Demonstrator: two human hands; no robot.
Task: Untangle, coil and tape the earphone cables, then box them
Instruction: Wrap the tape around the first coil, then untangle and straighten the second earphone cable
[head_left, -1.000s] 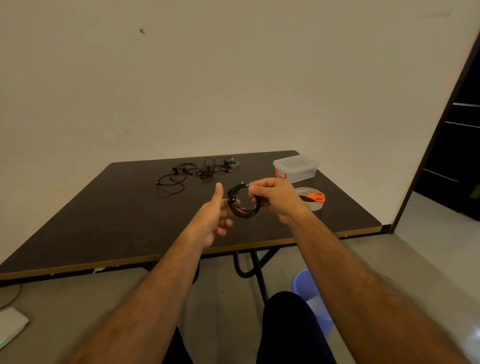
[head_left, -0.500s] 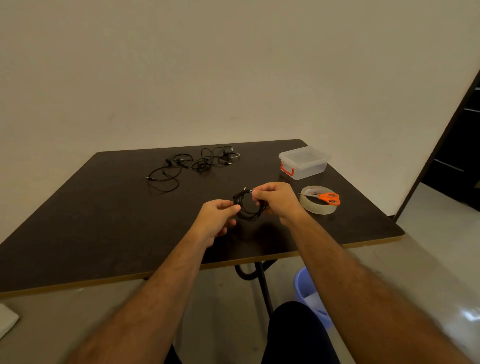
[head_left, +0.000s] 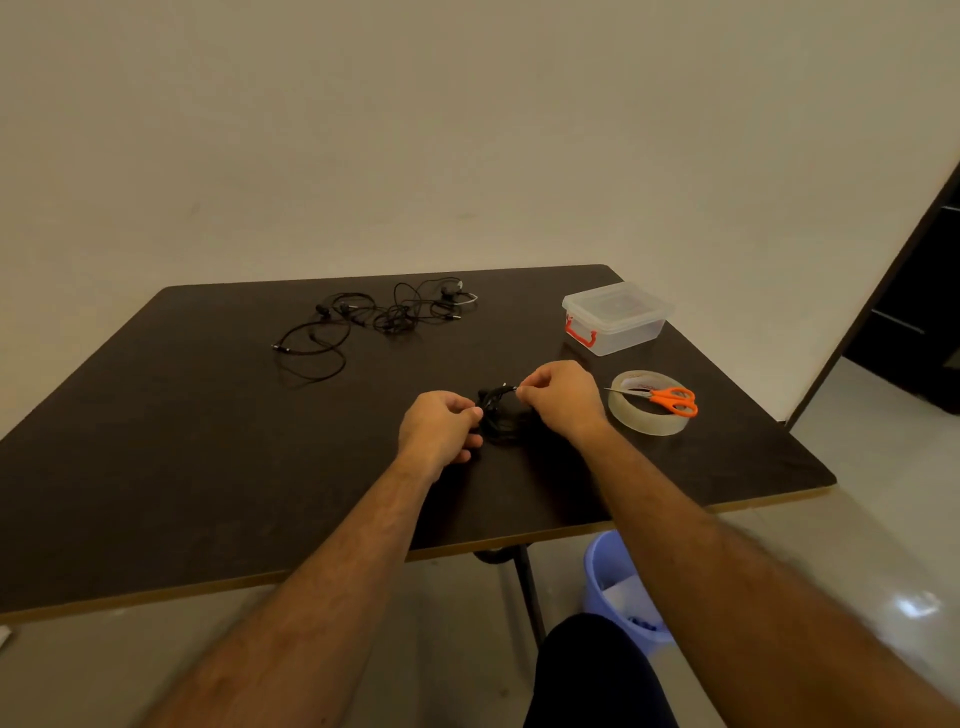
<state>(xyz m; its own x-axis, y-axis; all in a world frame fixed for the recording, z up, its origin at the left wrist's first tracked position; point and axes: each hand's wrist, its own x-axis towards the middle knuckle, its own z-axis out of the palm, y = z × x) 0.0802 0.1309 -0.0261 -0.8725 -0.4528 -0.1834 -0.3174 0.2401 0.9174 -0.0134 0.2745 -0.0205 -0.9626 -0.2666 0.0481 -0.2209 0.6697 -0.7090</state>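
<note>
**Both hands on the coil**

I hold the coil (head_left: 501, 421) of black earphone cable between my two hands, just above the table (head_left: 156, 441), a little in front of its near edge. My left hand (head_left: 439, 428) has curled fingers and pinches the left side of the coil. My right hand (head_left: 561, 397) is curled too, and its fingertips (head_left: 522, 391) pinch the top of the coil, where a small end of the cable sticks out. The coil looks like a few loops together; I cannot tell how many.

Right of the coil, near my right hand, lies the tape roll (head_left: 644, 418) flat on the table. The orange scissors (head_left: 667, 399) rest on top of the roll. Behind the roll, farther from the coil, stands the clear box (head_left: 618, 319) with its lid on and a red latch on the side.

Far behind the coil and to the left, the other earphones (head_left: 374, 317) lie in a loose tangle on the table, well apart from my hands.
</note>
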